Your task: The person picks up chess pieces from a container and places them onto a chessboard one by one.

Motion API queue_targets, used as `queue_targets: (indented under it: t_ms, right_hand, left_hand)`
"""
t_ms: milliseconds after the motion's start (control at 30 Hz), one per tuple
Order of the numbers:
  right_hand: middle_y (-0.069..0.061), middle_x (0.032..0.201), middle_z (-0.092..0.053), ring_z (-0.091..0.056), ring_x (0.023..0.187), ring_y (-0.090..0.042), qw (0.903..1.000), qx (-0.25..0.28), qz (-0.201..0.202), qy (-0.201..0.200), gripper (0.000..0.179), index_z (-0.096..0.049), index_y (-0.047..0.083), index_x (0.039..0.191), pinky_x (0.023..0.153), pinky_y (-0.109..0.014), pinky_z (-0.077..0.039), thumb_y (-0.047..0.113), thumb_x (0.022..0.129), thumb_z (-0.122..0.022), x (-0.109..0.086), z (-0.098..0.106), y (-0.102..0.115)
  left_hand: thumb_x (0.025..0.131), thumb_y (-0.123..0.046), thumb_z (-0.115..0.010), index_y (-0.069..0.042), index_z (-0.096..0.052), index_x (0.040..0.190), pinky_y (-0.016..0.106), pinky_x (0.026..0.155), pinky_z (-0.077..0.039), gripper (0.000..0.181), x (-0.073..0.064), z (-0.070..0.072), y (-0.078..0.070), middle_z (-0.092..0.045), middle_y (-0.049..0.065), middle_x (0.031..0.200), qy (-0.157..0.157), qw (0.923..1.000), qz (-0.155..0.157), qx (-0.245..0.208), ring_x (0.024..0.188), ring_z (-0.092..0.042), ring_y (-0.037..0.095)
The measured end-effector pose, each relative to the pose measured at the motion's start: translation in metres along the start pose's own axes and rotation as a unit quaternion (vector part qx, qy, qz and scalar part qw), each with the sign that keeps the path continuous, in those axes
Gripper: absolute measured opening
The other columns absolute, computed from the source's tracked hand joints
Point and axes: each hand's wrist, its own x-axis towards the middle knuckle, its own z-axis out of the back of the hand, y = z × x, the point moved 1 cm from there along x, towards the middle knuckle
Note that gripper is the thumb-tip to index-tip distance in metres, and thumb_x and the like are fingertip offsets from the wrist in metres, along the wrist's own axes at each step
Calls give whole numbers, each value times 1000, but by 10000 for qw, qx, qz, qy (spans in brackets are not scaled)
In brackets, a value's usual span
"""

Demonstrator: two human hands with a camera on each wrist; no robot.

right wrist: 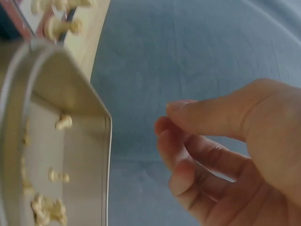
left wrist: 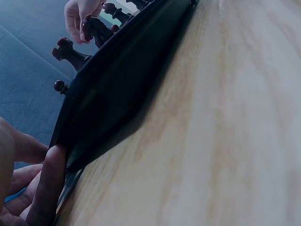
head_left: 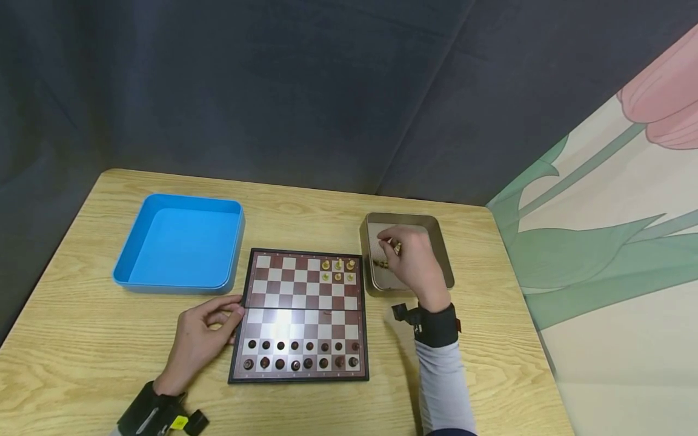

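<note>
A folding chessboard (head_left: 294, 297) lies on the table. My left hand (head_left: 204, 333) holds its left edge near the fold, with thumb and fingers at the rim. Dark chess pieces (head_left: 295, 365) stand in two rows along the near side, and several gold chess pieces (head_left: 338, 277) stand in the far right corner. My right hand (head_left: 411, 257) is over a metal tin (head_left: 371, 284), where loose gold pieces (right wrist: 49, 209) lie. In the right wrist view its thumb and index fingertips are close together, fingers loosely bent, with no piece visible between them.
A blue tray (head_left: 180, 248) sits at the left rear of the wooden table (head_left: 305, 412). The tin stands close by the board's far right side. Behind the table hangs a dark curtain (head_left: 272, 91), with a flower-patterned cloth (head_left: 600, 254) at the right.
</note>
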Motion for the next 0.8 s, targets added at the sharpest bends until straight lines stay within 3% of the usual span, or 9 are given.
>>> queue_targets:
  t_ms: [467,800]
  right_hand:
    - [-1,83,-58,-50,66,-8,9938,-178,-1025,-381,16,-65,9,90,47,-23,-45,0,78,-60,-13,23,-40]
    - [-3,81,-59,-52,64,-11,9876,-375,-1524,-60,13,-64,7,86,47,-25,-47,0,76,-60,-17,14,-62]
  left_hand:
    - [79,-14,-63,-2,-58,105,35,35,-48,29,0,1,0,-64,8,79,5,9999,-28,98,46,-59,16]
    - [79,-15,-63,-2,-58,106,35,35,-47,30,1,0,1,-64,8,79,17,10000,-59,64,45,-58,16]
